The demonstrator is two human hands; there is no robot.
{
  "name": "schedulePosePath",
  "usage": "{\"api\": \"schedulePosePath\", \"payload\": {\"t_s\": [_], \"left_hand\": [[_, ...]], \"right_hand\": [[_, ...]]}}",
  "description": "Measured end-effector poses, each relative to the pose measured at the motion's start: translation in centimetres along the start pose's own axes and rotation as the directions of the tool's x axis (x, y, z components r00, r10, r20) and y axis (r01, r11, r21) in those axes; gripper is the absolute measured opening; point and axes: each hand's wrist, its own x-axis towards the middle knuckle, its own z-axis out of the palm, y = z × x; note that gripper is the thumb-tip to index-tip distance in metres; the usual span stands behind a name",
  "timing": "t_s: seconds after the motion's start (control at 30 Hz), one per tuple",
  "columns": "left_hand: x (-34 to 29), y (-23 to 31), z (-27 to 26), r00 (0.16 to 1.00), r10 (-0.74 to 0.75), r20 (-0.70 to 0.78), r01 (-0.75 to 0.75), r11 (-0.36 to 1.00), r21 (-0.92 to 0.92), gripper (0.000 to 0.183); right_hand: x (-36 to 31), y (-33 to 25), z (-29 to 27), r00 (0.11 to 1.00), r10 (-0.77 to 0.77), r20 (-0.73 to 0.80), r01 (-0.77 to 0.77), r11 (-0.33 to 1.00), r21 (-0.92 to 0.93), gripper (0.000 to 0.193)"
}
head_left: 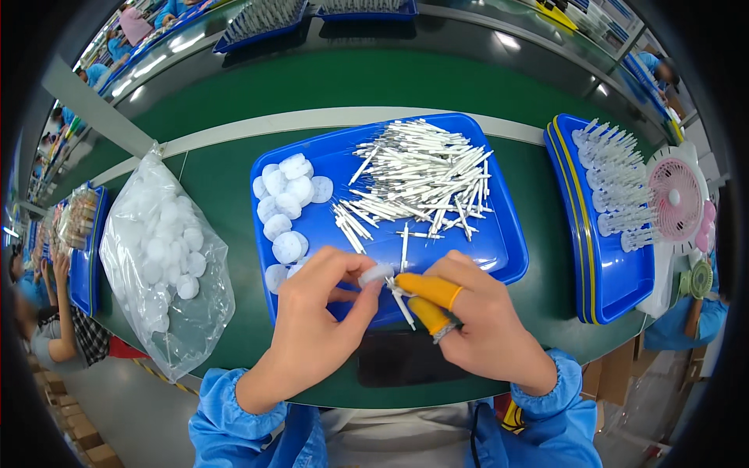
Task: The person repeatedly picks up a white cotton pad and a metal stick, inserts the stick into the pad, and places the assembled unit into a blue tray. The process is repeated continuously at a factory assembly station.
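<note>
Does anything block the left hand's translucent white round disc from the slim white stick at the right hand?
Nothing visible: the disc and stick sit close together between left hand and right hand; contact is unclear.

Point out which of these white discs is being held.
The disc pinched by the left hand; the other discs lie in the blue tray or clear bag.

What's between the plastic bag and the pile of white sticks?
In the head view: green table, then the blue tray's rim and the loose white discs inside it.
</note>
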Motion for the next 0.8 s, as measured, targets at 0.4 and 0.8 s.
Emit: {"api": "schedulePosePath", "payload": {"t_s": [0.4,0.8], "left_hand": [[0.0,0.1,0.5,0.999,0.033,-0.018,-0.032,0.996,0.086,0.015],[0.1,0.2,0.6,0.999,0.005,-0.045,-0.002,0.998,0.070,0.014]], "right_hand": [[0.3,2.1,0.8,0.993,-0.107,-0.052,0.099,0.984,-0.146,0.040],[-0.1,1.0,0.6,0.996,-0.087,0.036,0.090,0.990,-0.106,0.048]]}}
